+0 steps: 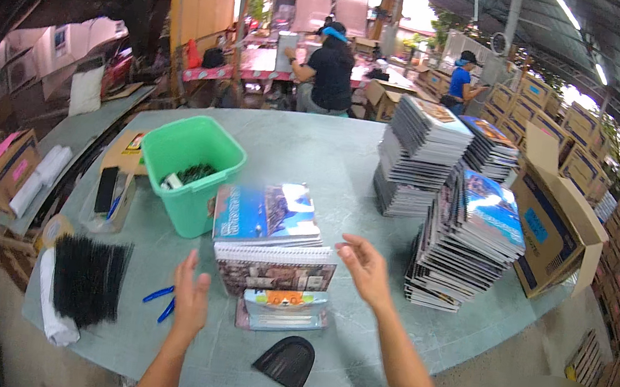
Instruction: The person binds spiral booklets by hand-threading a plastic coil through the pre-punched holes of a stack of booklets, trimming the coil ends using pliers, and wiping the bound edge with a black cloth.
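A small pile of notebooks point(275, 251) lies at the near middle of the table point(330, 157), between both hands. The left hand point(190, 299) and right hand point(364, 267) hover beside it, fingers spread, holding nothing. A green bin point(189, 170) stands just left; taller notebook stacks point(468, 238) stand right.

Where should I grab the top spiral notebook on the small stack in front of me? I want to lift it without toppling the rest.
Judging by its pose, take the top notebook by its free near-right edge, opposite the wire binding; the right hand hovers closest. It lies flat, so slide fingers under and lift straight up.
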Demonstrator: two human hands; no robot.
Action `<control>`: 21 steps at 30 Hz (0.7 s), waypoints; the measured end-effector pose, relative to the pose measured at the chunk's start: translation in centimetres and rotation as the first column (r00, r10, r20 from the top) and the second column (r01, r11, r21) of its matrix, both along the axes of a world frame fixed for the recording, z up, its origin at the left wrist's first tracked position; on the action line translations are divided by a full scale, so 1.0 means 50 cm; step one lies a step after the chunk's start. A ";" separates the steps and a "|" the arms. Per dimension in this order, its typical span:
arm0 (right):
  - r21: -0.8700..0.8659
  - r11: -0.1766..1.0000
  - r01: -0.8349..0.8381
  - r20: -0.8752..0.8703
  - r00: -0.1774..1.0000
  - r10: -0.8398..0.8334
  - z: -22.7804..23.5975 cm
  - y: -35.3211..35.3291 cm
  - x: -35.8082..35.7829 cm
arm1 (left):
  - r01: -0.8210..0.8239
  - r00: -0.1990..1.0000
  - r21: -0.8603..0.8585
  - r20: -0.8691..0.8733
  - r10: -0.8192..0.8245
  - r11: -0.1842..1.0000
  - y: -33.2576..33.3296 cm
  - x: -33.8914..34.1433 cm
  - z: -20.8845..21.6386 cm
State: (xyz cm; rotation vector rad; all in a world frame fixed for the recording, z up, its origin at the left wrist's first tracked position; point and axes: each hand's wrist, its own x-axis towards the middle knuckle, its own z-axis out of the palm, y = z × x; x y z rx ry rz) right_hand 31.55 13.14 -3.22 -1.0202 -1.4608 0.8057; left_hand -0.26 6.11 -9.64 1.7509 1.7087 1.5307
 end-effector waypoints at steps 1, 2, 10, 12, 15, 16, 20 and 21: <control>-0.008 0.998 -0.056 -0.300 0.953 0.051 -0.038 0.000 -0.042 | 0.038 0.997 -0.015 0.073 -0.036 0.999 -0.002 0.027 0.014; -0.046 0.999 -0.026 -0.318 0.948 0.010 -0.048 -0.001 -0.071 | 0.056 0.983 -0.040 0.178 -0.048 0.998 -0.006 0.045 0.017; -0.111 0.968 0.226 -0.234 0.941 -0.246 -0.065 0.014 -0.138 | 0.006 0.928 0.011 0.373 -0.010 1.000 0.030 0.173 -0.048; -0.117 0.943 0.313 -0.201 0.922 -0.331 -0.070 0.045 -0.104 | -0.001 0.924 -0.001 0.382 0.001 1.000 0.044 0.197 -0.053; -0.156 0.956 0.247 -0.272 0.920 -0.282 -0.078 0.048 -0.102 | 0.065 0.866 0.007 0.496 -0.060 0.998 0.056 0.179 -0.029; -0.140 0.960 0.244 -0.256 0.927 -0.274 -0.084 0.052 -0.105 | 0.070 0.851 -0.010 0.522 -0.054 0.998 0.049 0.163 -0.015; -0.183 0.950 0.252 -0.184 0.941 -0.285 -0.051 0.040 -0.131 | -0.038 0.843 -0.024 0.537 0.045 0.999 0.047 0.173 -0.052; -0.183 0.957 0.227 -0.214 0.940 -0.264 -0.056 0.041 -0.126 | -0.053 0.856 -0.020 0.513 0.056 0.998 0.048 0.193 -0.055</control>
